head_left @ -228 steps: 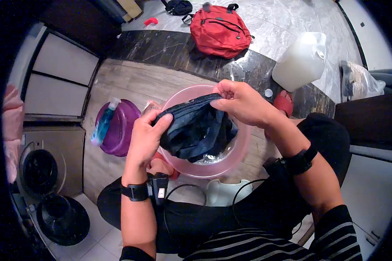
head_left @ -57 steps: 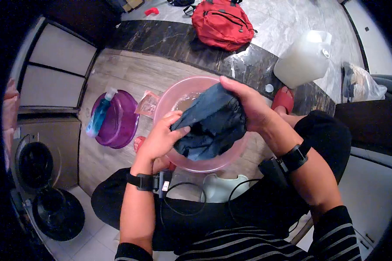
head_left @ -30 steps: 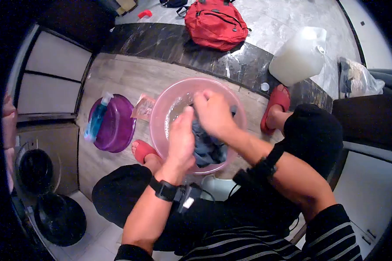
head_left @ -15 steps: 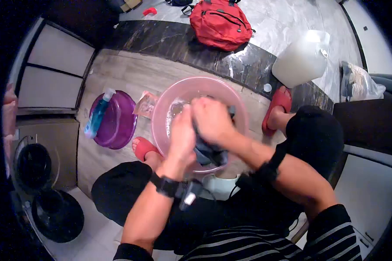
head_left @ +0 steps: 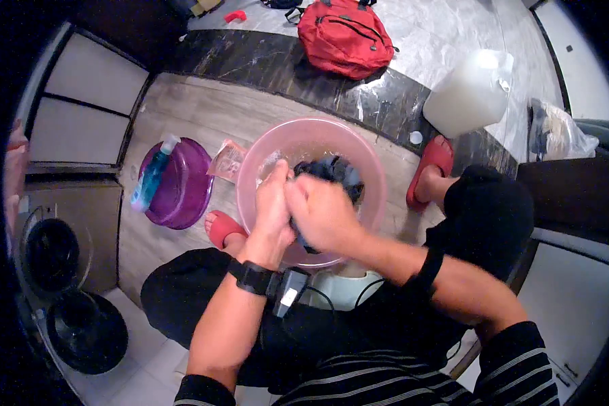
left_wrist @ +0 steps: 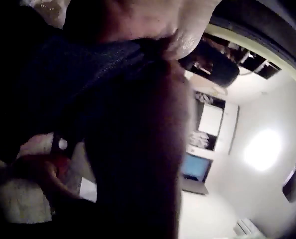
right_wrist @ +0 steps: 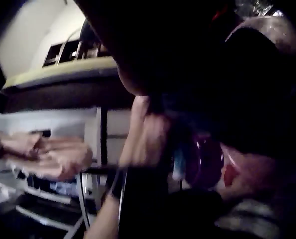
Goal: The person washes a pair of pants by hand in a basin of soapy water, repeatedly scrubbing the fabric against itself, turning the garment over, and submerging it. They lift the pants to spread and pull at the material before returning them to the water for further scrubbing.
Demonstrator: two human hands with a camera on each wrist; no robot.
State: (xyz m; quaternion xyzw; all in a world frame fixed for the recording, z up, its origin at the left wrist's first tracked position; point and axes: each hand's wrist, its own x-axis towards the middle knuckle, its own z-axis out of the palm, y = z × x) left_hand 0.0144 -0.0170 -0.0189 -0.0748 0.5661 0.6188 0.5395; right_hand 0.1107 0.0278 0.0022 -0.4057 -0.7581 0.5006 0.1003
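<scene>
Dark blue wet cloth (head_left: 338, 174) lies bunched in a pink basin (head_left: 377, 203), part of it showing beyond the hands and part below them. Over the basin's left half, the left hand (head_left: 273, 210) and right hand (head_left: 323, 215) are pressed close together, gripping cloth between them. The right hand's fingers are curled and slightly blurred; the left hand's fingers are mostly hidden. In the left wrist view, dark cloth (left_wrist: 95, 64) hangs beside a wet hand (left_wrist: 158, 22). The right wrist view is very dark around the hands. Suds and water show at the basin's left side.
Left of the basin stand a purple basin (head_left: 196, 196) with a blue bottle (head_left: 152, 177) and a pinkish packet (head_left: 228, 161). A red backpack (head_left: 345, 37), a white jug (head_left: 468, 95) and a small white cap (head_left: 416, 137) lie beyond. Red slippers (head_left: 434, 166) flank the basin.
Earlier the cloth was held up and spread between both hands; it has been lowered into the basin and bunched. Since half a second ago, the right hand has shifted slightly left and nearer the body.
</scene>
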